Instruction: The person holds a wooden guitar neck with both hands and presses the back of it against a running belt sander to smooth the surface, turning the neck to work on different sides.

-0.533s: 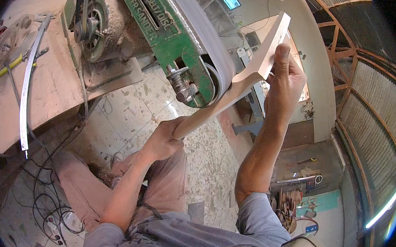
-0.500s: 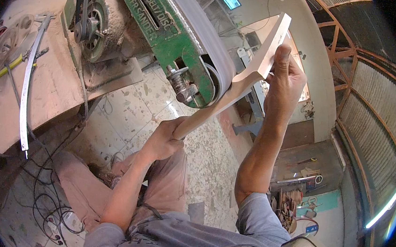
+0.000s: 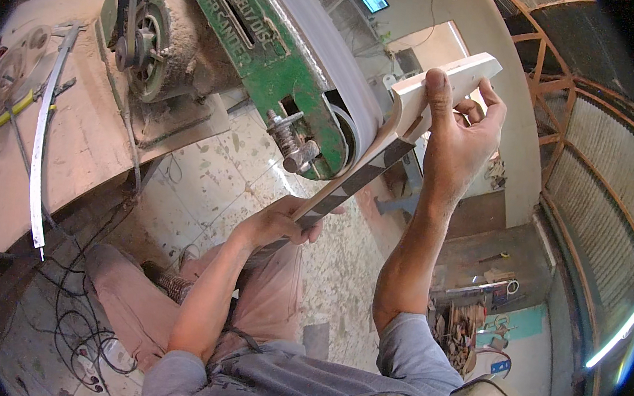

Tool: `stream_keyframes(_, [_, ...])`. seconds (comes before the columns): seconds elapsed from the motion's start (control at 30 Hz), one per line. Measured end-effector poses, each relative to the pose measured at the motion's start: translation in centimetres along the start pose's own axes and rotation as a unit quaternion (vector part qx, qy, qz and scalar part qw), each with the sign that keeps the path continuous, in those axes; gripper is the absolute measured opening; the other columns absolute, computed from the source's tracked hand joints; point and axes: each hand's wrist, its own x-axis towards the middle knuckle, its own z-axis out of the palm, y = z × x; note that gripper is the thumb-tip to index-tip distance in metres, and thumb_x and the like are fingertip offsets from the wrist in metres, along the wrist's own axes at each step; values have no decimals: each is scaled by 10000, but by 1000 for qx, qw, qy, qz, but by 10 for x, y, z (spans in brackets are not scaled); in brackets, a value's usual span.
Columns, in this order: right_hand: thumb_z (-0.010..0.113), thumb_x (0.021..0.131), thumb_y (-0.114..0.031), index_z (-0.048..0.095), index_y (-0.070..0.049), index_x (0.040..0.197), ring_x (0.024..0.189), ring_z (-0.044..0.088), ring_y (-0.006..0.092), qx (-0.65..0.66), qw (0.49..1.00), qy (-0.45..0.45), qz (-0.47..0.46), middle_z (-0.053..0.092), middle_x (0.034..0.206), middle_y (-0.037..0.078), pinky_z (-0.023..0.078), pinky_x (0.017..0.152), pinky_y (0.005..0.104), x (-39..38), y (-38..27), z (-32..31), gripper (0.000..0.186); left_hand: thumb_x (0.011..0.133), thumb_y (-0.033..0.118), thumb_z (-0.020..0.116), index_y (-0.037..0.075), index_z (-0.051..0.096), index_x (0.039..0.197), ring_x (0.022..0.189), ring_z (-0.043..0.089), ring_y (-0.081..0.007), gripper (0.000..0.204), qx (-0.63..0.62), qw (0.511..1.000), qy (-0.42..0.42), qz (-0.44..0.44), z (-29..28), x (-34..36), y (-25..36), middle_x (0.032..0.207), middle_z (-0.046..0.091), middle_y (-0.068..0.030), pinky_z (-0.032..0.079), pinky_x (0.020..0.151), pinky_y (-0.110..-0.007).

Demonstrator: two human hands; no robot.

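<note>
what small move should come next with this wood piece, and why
Probably ease the wooden piece gently along the sanding belt: its edge appears to meet the belt's rounded end, while the left grip holds its dark-faced shaft and the right grip its broad end.

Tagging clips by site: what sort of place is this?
Probably a small woodworking shop: a green belt sander, a shaped wooden piece held up to it, and a dust-caked motor.
</note>
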Motion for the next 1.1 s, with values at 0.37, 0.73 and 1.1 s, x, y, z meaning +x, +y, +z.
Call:
stream_keyframes(0.37, [821, 886, -339, 605, 85, 1351, 726, 684, 120, 205, 965, -151, 68, 746, 923, 128, 549, 634, 240, 13, 5, -10, 666, 652, 289, 703, 27, 632, 1352, 731, 534, -157, 750, 197, 962, 189, 25, 16, -7, -3, 762, 552, -6, 452, 725, -304])
stream_keyframes(0.73, [712, 953, -349, 609, 135, 1312, 838, 698, 151, 344, 900, -233, 131, 717, 1033, 146, 553, 743, 266, 12, 12, -18, 612, 800, 32, 629, 29, 494, 1432, 1127, 626, -437, 647, 379, 839, 358, 154, 45, -11, -23, 1240, 632, -250, 507, 990, -494])
stream_keyframes(1.1, [611, 988, -357, 672, 137, 1145, 853, 676, 170, 319, 889, -310, 107, 708, 1005, 177, 515, 760, 269, 16, 19, -28, 522, 798, 11, 663, 26, 395, 1466, 1049, 608, -465, 720, 458, 782, 408, 113, 64, -13, -34, 1099, 593, -258, 507, 914, -550])
